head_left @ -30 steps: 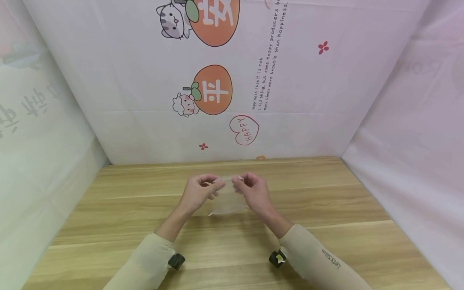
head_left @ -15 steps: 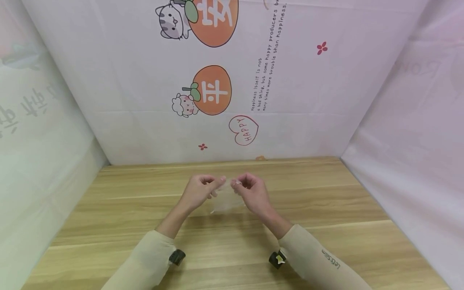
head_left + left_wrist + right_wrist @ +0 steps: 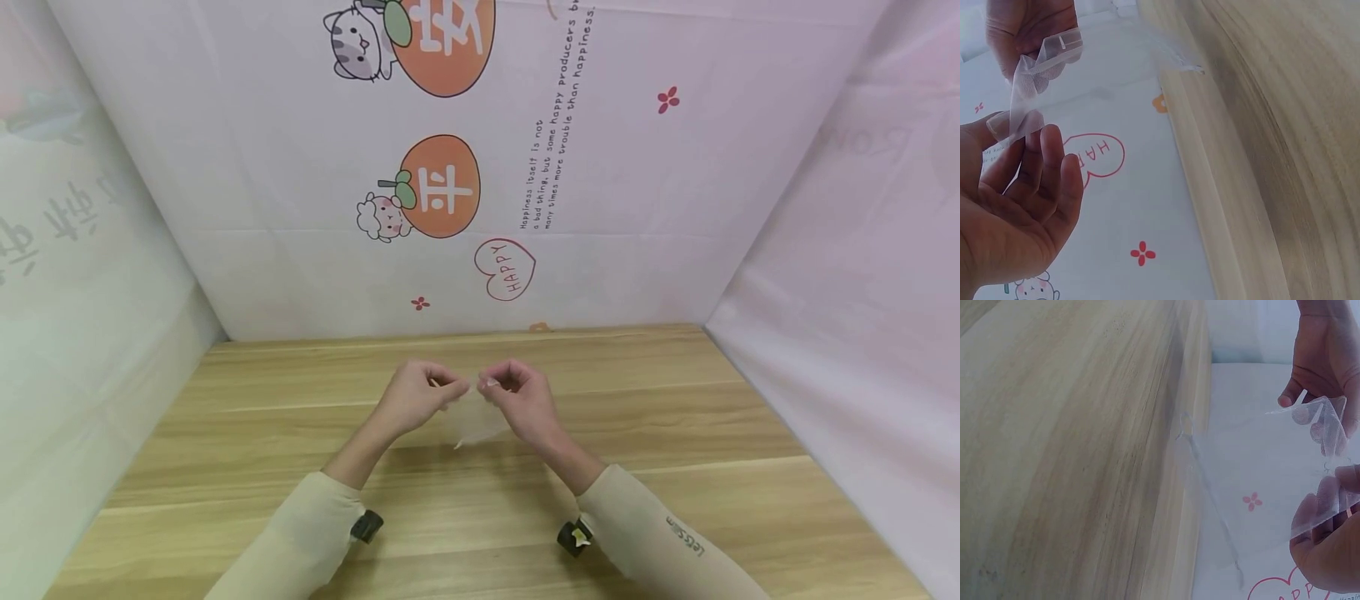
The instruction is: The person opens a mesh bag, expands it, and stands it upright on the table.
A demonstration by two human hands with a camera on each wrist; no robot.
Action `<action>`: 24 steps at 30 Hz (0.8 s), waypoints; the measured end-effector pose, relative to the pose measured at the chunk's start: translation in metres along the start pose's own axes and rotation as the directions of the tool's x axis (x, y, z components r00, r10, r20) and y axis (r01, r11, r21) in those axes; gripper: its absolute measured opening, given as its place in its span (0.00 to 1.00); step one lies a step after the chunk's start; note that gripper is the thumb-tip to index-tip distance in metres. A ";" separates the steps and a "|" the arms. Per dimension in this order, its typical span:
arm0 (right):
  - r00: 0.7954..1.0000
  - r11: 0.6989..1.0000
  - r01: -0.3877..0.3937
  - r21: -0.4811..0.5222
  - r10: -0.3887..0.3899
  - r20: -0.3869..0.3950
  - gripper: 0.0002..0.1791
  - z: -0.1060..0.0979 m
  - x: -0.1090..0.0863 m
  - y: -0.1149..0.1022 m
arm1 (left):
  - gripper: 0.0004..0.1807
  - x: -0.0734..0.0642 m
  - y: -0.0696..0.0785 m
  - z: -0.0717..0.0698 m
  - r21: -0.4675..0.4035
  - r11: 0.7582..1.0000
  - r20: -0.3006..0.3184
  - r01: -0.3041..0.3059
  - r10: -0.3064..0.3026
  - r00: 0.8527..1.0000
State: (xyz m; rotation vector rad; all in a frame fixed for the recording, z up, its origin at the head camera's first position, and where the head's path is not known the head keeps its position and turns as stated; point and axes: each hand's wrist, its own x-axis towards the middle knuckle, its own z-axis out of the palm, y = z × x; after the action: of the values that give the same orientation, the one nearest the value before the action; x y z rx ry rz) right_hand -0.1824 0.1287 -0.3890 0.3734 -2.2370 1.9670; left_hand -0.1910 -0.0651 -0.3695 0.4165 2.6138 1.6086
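A small see-through plastic bag [image 3: 476,421] hangs between my two hands over the wooden table, its lower seam drooping below them. My left hand [image 3: 420,396] pinches its upper edge between thumb and fingertips. Close on the other side, my right hand [image 3: 522,396] grips the opposite end of that edge with thumb and curled fingers. The left wrist view shows the bag's ribbed upper strip [image 3: 1054,56] folded and crumpled between the hands. From the right wrist, the clear sheet [image 3: 1260,462] spreads out with a whitish seam [image 3: 1213,503] along its far side.
The wooden table [image 3: 465,533] reaches to a white printed cloth wall [image 3: 600,275] at the back. More cloth hangs along the left side [image 3: 90,250] and right side [image 3: 840,317]. A dark wrist camera [image 3: 367,527] sits at the left sleeve, another [image 3: 574,537] at the right.
My left fingers have shifted their hold along the bag's upper edge, the thumb ending lower. The bag's lower left corner has swung to the right. The right hand has stayed almost still.
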 end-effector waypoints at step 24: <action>0.999 0.984 0.024 -0.179 -0.016 0.044 0.06 -0.006 -0.002 -0.002 | 0.06 0.002 0.001 -0.002 0.064 0.998 -0.086 0.018 -0.012 0.996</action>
State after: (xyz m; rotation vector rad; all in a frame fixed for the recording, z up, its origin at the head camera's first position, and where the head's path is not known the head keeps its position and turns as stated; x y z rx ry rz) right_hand -0.1798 0.1342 -0.3866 0.4171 -2.4025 1.7454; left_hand -0.1928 -0.0664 -0.3673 0.3378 2.7304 1.5756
